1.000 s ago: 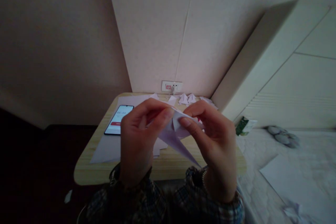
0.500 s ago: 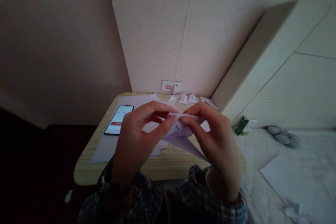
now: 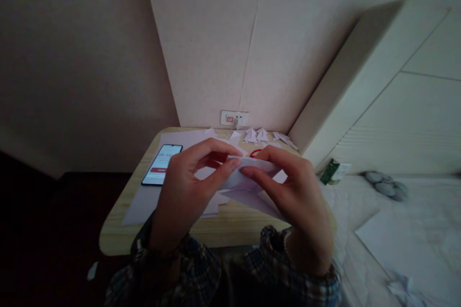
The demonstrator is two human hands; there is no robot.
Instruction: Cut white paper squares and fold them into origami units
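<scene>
Both hands hold a piece of white folded paper [image 3: 248, 192] above a small wooden table [image 3: 223, 230]. My left hand [image 3: 183, 192] pinches the paper's top edge between thumb and fingers. From the right, my right hand [image 3: 295, 196] pinches the same edge, thumb tip close to the left thumb. A pointed flap of the paper hangs down toward my right wrist. Something red [image 3: 255, 153] shows just behind the fingers; I cannot make out what it is.
A phone [image 3: 161, 157] with a lit screen lies on white sheets [image 3: 144, 201] at the table's left. Several small folded paper pieces [image 3: 256, 135] sit by the wall outlet [image 3: 234, 118]. A bed [image 3: 396, 230] with loose paper [image 3: 406, 244] is on the right.
The paper has been turned flatter and lowered a little; its pointed flap now lies closer to the table. The thumbs have drawn together along the top edge.
</scene>
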